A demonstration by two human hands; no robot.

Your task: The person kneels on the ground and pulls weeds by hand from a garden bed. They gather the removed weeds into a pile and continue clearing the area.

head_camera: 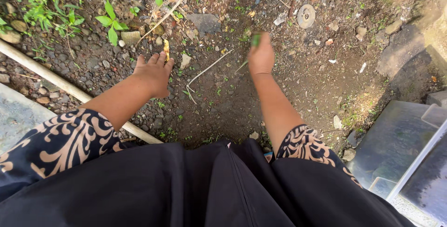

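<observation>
Outdoors, right hand (260, 58) is gripping a green stem (255, 40) in closed fingers, while left hand (154, 72) is hovering open-fingered, empty, above the soil (219, 101).

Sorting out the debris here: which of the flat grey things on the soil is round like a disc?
The small round disc up beyond the right hand. The flat grey stone further left is angular and irregular, not round.
</observation>
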